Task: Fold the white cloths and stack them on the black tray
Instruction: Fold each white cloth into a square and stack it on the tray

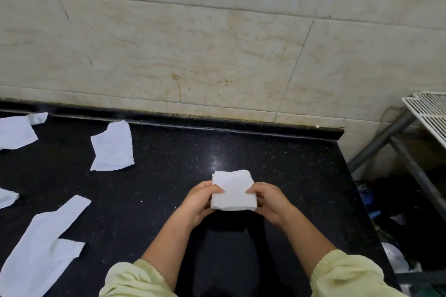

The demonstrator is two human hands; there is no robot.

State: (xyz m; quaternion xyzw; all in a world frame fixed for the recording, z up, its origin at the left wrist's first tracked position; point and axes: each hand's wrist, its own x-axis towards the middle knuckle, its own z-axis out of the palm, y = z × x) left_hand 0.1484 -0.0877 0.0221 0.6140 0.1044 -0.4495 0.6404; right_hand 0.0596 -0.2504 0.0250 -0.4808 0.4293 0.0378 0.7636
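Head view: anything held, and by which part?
The folded white cloth: left hand pinches its left edge, right hand its right edge.

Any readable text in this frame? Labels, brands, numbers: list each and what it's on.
None: no words, labels, brands or numbers can be read.
The folded cloth, pinched by the left hand and the right hand, is plain white.
The loose cloths, counter and wire rack carry no print.
The marks on the wall tiles are stains, not writing.

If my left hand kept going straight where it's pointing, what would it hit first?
The folded cloth your left hand holds; beyond it, apparently only bare countertop up to the wall.
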